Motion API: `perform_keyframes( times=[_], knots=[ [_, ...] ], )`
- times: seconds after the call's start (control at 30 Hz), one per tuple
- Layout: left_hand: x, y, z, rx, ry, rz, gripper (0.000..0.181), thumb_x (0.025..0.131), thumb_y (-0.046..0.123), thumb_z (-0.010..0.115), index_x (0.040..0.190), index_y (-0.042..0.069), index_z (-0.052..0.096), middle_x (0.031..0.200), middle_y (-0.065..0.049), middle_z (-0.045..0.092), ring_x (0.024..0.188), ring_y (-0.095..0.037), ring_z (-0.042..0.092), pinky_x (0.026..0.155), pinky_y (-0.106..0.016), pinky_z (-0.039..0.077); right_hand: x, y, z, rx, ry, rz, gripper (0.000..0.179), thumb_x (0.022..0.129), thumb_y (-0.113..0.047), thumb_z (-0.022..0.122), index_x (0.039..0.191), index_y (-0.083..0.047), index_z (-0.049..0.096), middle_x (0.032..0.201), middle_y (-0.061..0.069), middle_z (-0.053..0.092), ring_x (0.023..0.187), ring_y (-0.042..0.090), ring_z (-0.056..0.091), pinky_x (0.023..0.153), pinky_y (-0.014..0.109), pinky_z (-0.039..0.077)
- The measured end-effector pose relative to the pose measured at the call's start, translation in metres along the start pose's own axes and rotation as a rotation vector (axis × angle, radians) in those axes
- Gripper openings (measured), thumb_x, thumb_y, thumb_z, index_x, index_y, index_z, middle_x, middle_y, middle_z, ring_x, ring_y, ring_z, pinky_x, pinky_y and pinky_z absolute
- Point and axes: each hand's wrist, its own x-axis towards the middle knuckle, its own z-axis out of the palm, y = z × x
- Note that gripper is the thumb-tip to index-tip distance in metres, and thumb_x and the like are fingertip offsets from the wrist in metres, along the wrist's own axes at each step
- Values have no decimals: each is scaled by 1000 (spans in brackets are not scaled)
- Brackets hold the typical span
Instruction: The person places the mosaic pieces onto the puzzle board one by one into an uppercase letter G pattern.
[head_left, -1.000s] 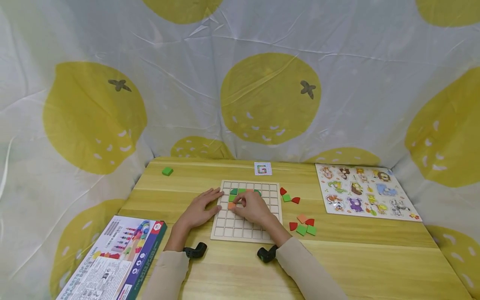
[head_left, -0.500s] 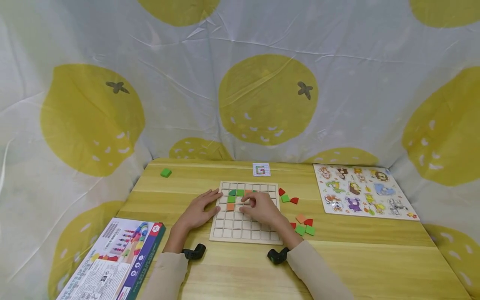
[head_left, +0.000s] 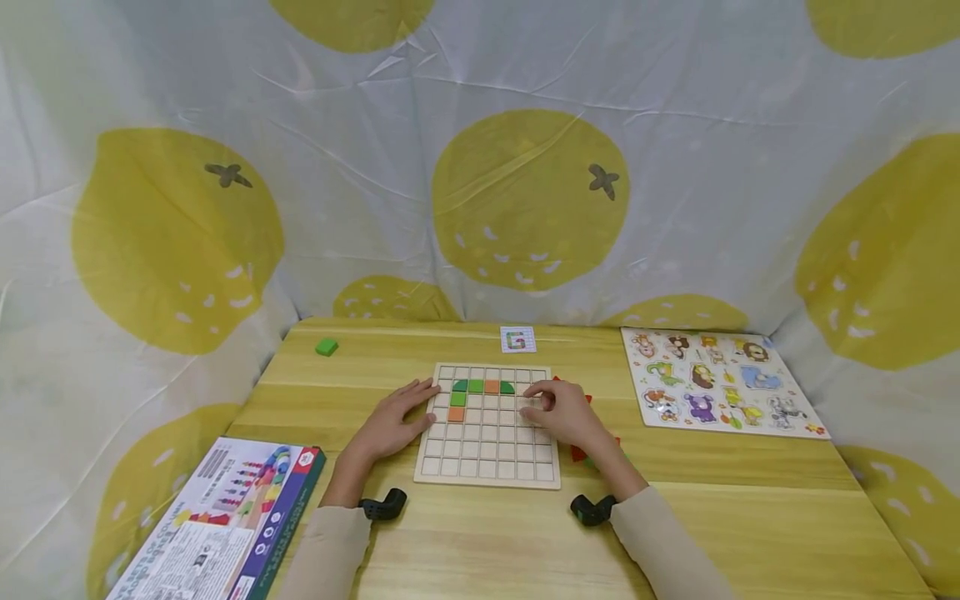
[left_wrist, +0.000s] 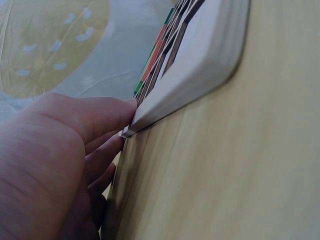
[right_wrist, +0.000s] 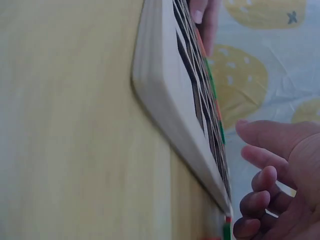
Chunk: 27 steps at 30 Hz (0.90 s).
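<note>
A wooden grid board (head_left: 491, 450) lies on the table. In its upper left, dark green quarter-round, green square and orange square tiles form a top row and a short left column, with an orange tile (head_left: 457, 413) lowest. My left hand (head_left: 386, 425) rests against the board's left edge, fingers loosely extended; in the left wrist view the thumb (left_wrist: 112, 112) touches the rim. Over the board's right side hovers my right hand (head_left: 566, 414). Its thumb and index finger stand apart, and the right wrist view shows nothing between them. It partly hides loose red pieces (head_left: 577, 454).
A small card (head_left: 517, 339) with a coloured G pattern lies behind the board. At the back left sits a green block (head_left: 326, 347). A printed box (head_left: 225, 517) is at the front left, and an animal picture puzzle (head_left: 701, 407) lies at the right.
My right hand has moved right, off the tiles to the board's right side, uncovering the orange tile and the top row. The left hand stays at the board's left edge.
</note>
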Motion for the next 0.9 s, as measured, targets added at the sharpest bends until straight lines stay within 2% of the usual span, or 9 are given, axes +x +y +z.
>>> perform_keyframes(
  times=[0.23, 0.4, 0.53, 0.73, 0.9],
  knots=[
    [0, 0, 0, -5, -2, -2, 56, 105, 33, 60, 157, 19, 46, 168, -4, 35, 158, -36, 24, 123, -66, 23, -7, 17, -23, -10, 24, 24, 27, 90, -22, 82, 112, -8, 77, 68, 1, 48, 60, 14, 40, 63, 27, 38],
    [0, 0, 0, -3, 5, 4, 56, 105, 32, 60, 157, 18, 47, 168, -5, 36, 158, -37, 24, 123, -67, 23, -10, 28, -35, -31, 44, 65, 25, 89, -22, 82, 111, -10, 77, 68, 0, 47, 59, 15, 39, 59, 27, 35],
    [-1, -1, 0, 1, 3, 0, 56, 105, 33, 60, 157, 19, 46, 168, -5, 35, 158, -36, 24, 122, -67, 23, -13, 33, -40, -41, 54, 90, 29, 88, -24, 83, 112, -9, 76, 68, 0, 47, 60, 15, 40, 58, 27, 34],
    [0, 0, -1, -7, 5, -10, 56, 105, 34, 60, 157, 20, 47, 168, -4, 36, 158, -36, 23, 122, -67, 23, -15, 39, -44, -75, 38, 83, 39, 88, -25, 83, 121, -6, 74, 68, 0, 47, 59, 13, 39, 58, 27, 33],
    [0, -1, 0, -3, 4, 2, 56, 105, 34, 60, 157, 19, 47, 168, -5, 36, 158, -37, 24, 122, -67, 22, -16, 40, -46, -72, 21, 88, 34, 88, -21, 83, 117, -6, 74, 69, 0, 49, 62, 14, 42, 62, 28, 36]
  ],
)
